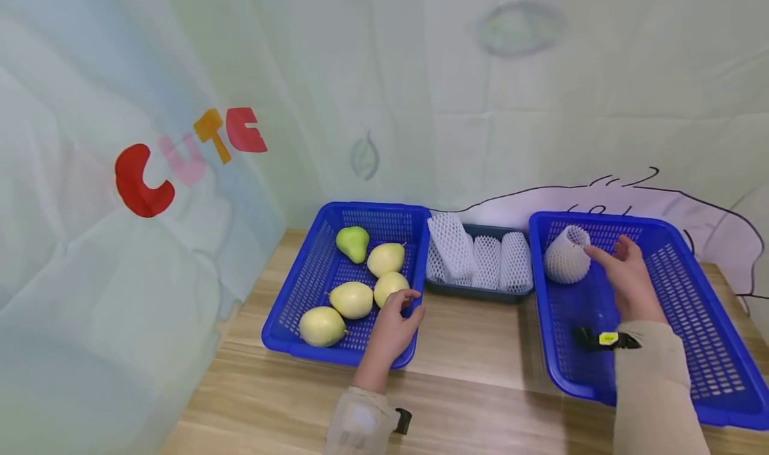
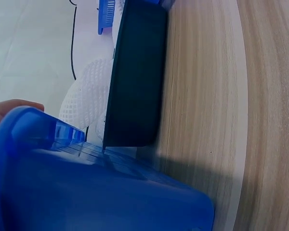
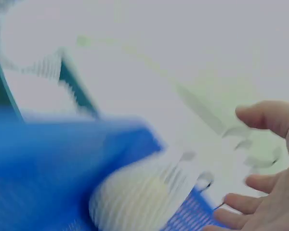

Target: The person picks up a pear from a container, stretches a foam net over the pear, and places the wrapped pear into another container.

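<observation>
My left hand (image 1: 393, 325) is over the right side of the left blue basket (image 1: 288, 275), fingers loosely bent and overlapping a pale yellow pear (image 1: 389, 285). Around it lie several more yellow pears (image 1: 351, 300) and one green pear (image 1: 353, 243). In the left wrist view, a fingertip (image 2: 26, 104) shows over the basket's rim. My right hand (image 1: 627, 275) hovers within the right blue basket (image 1: 543, 321), thumb and fingers spread, holding nothing. Just left of it stands a pear in a white foam net (image 1: 565, 261); the right wrist view shows the wrapped pear (image 3: 135, 197) apart from the fingers.
Between the baskets sits a dark green tray (image 1: 480, 291) of white foam net sleeves (image 1: 485, 261), one lying slanted on top. A wooden tabletop (image 1: 474, 355) runs in front. Printed cloth (image 1: 432, 108) hangs behind the table and along its left side.
</observation>
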Demonstrator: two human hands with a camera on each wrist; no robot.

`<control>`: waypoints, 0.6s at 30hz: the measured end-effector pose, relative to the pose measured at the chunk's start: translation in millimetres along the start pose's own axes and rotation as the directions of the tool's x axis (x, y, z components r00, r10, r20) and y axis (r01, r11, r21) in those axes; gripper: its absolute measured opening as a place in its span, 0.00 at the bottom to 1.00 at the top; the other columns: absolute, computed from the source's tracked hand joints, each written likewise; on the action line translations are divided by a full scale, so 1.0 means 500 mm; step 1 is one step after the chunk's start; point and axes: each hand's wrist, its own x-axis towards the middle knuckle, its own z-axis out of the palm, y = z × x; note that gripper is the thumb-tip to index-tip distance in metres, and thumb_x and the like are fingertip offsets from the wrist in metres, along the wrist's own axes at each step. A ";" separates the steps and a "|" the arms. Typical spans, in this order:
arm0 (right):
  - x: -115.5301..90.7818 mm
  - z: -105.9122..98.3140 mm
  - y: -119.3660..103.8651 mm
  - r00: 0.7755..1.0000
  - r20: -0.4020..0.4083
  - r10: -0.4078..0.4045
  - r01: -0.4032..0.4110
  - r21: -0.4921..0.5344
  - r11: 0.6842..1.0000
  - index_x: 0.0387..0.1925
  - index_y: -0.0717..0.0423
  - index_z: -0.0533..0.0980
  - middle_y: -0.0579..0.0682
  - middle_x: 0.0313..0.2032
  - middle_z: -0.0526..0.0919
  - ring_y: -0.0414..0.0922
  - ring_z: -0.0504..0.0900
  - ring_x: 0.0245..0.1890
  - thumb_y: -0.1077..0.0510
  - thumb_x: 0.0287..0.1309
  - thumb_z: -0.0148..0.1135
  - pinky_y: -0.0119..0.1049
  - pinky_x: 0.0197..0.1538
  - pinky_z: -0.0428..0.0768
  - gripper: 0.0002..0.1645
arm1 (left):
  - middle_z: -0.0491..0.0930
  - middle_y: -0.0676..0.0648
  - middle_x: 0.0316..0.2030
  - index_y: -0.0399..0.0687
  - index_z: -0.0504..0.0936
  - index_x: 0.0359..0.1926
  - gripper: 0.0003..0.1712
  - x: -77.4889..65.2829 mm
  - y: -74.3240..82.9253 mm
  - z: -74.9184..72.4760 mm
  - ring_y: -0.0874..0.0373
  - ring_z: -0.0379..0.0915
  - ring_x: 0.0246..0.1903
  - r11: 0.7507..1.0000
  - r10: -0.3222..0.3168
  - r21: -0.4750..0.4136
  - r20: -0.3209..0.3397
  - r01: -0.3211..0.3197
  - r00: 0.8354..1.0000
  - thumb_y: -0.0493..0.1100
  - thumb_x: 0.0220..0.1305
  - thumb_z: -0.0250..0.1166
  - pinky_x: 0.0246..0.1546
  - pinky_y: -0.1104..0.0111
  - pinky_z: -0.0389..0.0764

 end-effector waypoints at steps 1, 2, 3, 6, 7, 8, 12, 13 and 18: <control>-0.002 0.002 0.021 1.000 -0.014 -0.015 0.015 0.007 1.000 0.71 0.33 0.34 0.49 0.72 0.36 0.55 0.36 0.70 0.29 0.46 0.59 0.59 0.65 0.42 0.61 | 0.74 0.42 0.51 0.47 0.76 0.48 0.14 -0.002 -0.001 -0.001 0.47 0.70 0.51 1.000 -0.002 -0.001 -0.002 0.002 1.000 0.44 0.62 0.59 0.52 0.55 0.70; -0.009 0.006 0.036 0.999 -0.016 -0.030 0.030 0.010 1.000 0.71 0.32 0.38 0.48 0.72 0.39 0.54 0.38 0.70 0.30 0.47 0.60 0.59 0.65 0.43 0.57 | 0.74 0.43 0.51 0.47 0.76 0.48 0.14 -0.004 -0.002 -0.001 0.47 0.71 0.51 1.000 -0.009 -0.005 -0.005 0.009 1.000 0.44 0.62 0.59 0.52 0.55 0.70; -0.030 0.016 0.036 0.999 -0.030 -0.032 0.033 0.002 0.999 0.71 0.32 0.42 0.47 0.72 0.42 0.53 0.40 0.70 0.30 0.48 0.59 0.59 0.65 0.45 0.54 | 0.75 0.43 0.50 0.48 0.76 0.48 0.14 -0.005 -0.002 -0.002 0.48 0.71 0.51 1.000 -0.014 -0.010 -0.008 0.014 1.000 0.44 0.62 0.59 0.52 0.55 0.70; -0.138 0.061 -0.018 0.997 -0.065 -0.037 0.038 0.012 0.999 0.70 0.42 0.52 0.55 0.70 0.49 0.57 0.46 0.68 0.40 0.56 0.59 0.59 0.63 0.51 0.44 | 0.77 0.43 0.49 0.48 0.77 0.48 0.13 -0.006 0.001 -0.002 0.48 0.72 0.51 1.000 -0.010 -0.007 -0.028 0.010 1.000 0.44 0.62 0.58 0.51 0.55 0.71; -0.178 0.078 -0.043 0.997 -0.071 -0.043 0.044 0.009 0.999 0.69 0.47 0.55 0.59 0.68 0.52 0.58 0.48 0.67 0.45 0.57 0.59 0.59 0.63 0.53 0.41 | 0.78 0.43 0.48 0.48 0.77 0.47 0.13 -0.006 0.003 -0.001 0.48 0.72 0.50 1.000 -0.008 0.005 -0.034 0.008 0.999 0.44 0.62 0.58 0.51 0.54 0.72; -0.216 0.093 -0.070 0.997 -0.065 -0.042 0.042 -0.002 0.999 0.68 0.52 0.55 0.62 0.67 0.52 0.60 0.49 0.66 0.48 0.58 0.59 0.59 0.62 0.55 0.40 | 0.78 0.43 0.47 0.48 0.77 0.47 0.13 -0.006 0.005 -0.001 0.48 0.72 0.50 1.000 -0.008 0.026 -0.036 0.009 0.999 0.44 0.62 0.58 0.50 0.55 0.72; -0.317 0.133 -0.136 0.997 0.060 -0.054 0.059 -0.092 0.994 0.67 0.66 0.51 0.72 0.64 0.50 0.66 0.52 0.64 0.57 0.59 0.56 0.58 0.61 0.58 0.40 | 0.78 0.42 0.48 0.47 0.76 0.50 0.17 -0.003 0.027 -0.012 0.47 0.73 0.50 0.994 0.007 0.113 0.002 -0.007 1.000 0.45 0.61 0.58 0.49 0.54 0.73; -0.328 0.138 -0.142 0.994 0.100 -0.046 0.058 -0.119 0.991 0.68 0.66 0.49 0.72 0.65 0.50 0.66 0.51 0.64 0.57 0.60 0.55 0.57 0.61 0.57 0.41 | 0.77 0.41 0.50 0.47 0.75 0.52 0.19 -0.002 0.036 -0.022 0.47 0.72 0.51 0.989 0.009 0.144 0.035 -0.014 0.999 0.46 0.61 0.58 0.50 0.54 0.72; -0.346 0.152 -0.132 0.980 0.192 -0.050 0.086 -0.184 0.979 0.68 0.69 0.41 0.75 0.63 0.51 0.66 0.53 0.62 0.60 0.59 0.55 0.56 0.61 0.57 0.45 | 0.72 0.41 0.56 0.46 0.67 0.61 0.29 0.027 0.095 -0.136 0.46 0.68 0.55 0.924 -0.034 0.378 0.214 -0.051 0.976 0.54 0.63 0.57 0.53 0.54 0.69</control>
